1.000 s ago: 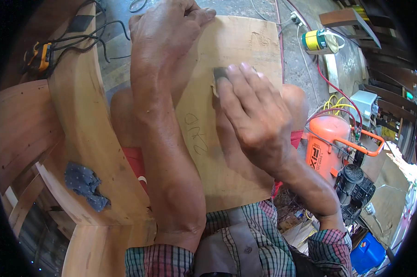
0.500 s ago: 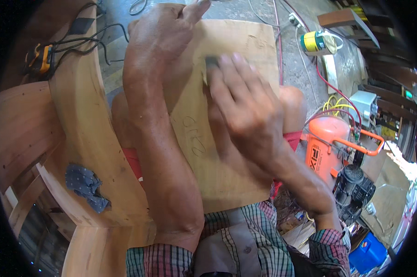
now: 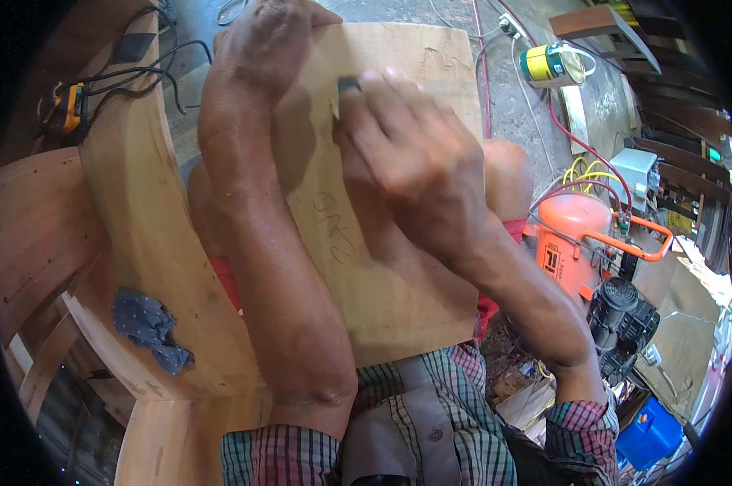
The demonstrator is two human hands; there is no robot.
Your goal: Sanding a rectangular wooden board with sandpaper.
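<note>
A light wooden board (image 3: 431, 300) with a handwritten mark lies across my lap, between my knees. My left hand (image 3: 265, 49) grips its far left corner, thumb along the far edge; the other fingers are bent over the side and partly hidden. My right hand (image 3: 414, 138), slightly blurred, presses on the far half of the board. Under its fingertips is a small dark piece with a tan edge, which looks like folded sandpaper (image 3: 348, 84); most of it is hidden beneath the palm.
To my left stands a curved wooden piece (image 3: 139, 202) with a dotted blue-grey cloth (image 3: 150, 328) and a yellow-black power tool (image 3: 73, 108) on a cord. On the right are an orange air compressor (image 3: 572, 223), a paint can (image 3: 552, 65), red hoses and a blue container (image 3: 649, 433).
My right hand has slid a little away from me and leftward over the board with the sandpaper. My left hand keeps its hold on the far left corner. The whole view has shifted slightly.
</note>
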